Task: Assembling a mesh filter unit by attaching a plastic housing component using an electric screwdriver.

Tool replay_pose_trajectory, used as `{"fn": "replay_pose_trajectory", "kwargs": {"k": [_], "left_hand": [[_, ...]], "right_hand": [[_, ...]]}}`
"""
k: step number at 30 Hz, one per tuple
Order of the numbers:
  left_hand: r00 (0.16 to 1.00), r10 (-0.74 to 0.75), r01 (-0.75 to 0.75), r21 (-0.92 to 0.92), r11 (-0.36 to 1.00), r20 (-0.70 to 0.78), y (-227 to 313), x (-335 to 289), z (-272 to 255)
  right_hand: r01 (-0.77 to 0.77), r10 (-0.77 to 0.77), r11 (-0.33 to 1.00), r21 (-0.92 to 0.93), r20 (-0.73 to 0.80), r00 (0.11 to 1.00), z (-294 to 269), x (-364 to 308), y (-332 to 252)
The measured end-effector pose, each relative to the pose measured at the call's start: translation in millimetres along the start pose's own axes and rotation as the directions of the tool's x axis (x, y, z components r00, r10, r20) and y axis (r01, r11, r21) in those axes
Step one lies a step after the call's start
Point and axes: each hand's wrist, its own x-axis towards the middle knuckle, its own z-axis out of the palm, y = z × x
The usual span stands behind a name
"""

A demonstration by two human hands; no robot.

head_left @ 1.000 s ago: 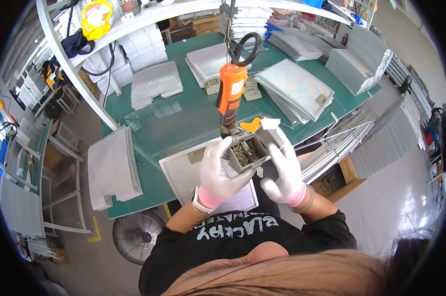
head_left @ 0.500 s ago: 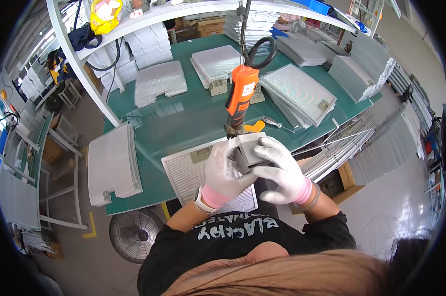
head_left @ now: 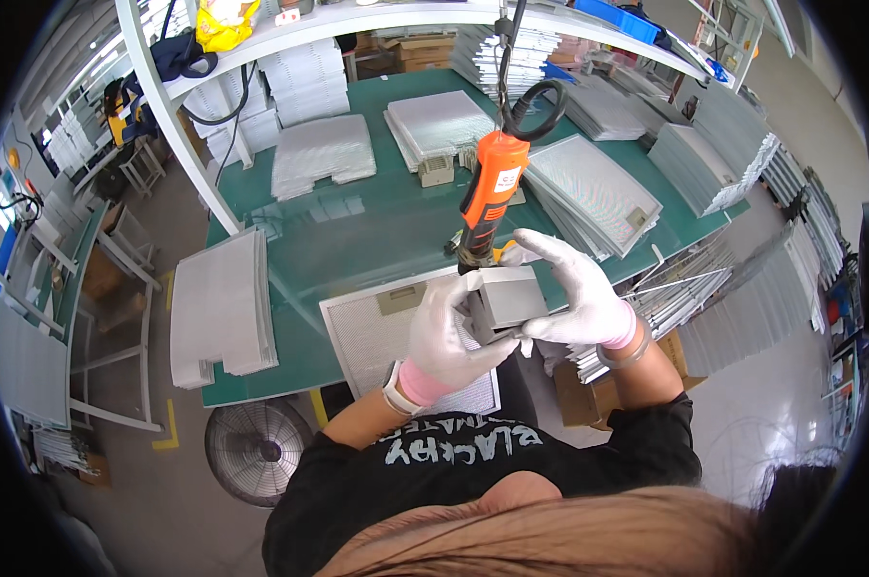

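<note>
Grey box [head_left: 516,300], raised in front of the body above the near side of the green table [head_left: 305,245], one smooth flat face turned up toward the camera. Clasped at the left by the left hand [head_left: 444,346], gloved in white, with thumb near the far left corner and fingers curled around the lower side. Met at the right by the thumb of the right hand [head_left: 588,298], gloved likewise, with fingers apart and reaching out past the box (cannot tell how firmly that thumb presses). Just beyond the box, hanging tilted from above, an orange power screwdriver [head_left: 495,178], lower tip partly hidden. Beside that tip, a yellow-orange piece [head_left: 503,248], mostly covered. Beneath the hands, at the table's near edge, a mesh panel [head_left: 362,332], partly covered by the left hand. Off to the left, a stack of pale panels [head_left: 218,308]; farther back, a small beige block [head_left: 436,171]. Off to the right, a slightly fanned pile of mesh sheets [head_left: 593,183]. Down on the floor at left, a round fan [head_left: 259,450]; at right, a cardboard carton [head_left: 583,396].
</note>
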Motion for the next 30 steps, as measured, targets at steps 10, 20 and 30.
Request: {"fn": "replay_pose_trajectory", "kwargs": {"k": [10, 20, 30], "left_hand": [[0.998, -0.055, 0.054, 0.038, 0.998, 0.011, 0, 5, -3], [0.996, -0.077, 0.077, 0.005, 0.997, 0.048, -8, -3, -1], [0.998, -0.042, 0.045, -0.043, 0.998, 0.051, 4, 3, -2]], "right_hand": [[0.131, -0.143, 0.984, 0.124, 0.089, 0.986, -14, 13, 7], [0.197, -0.209, 0.978, 0.069, 0.267, 0.941, -29, 36, -20], [0.191, -0.213, 0.976, 0.103, 0.282, 0.935, -33, 34, -15]]}}
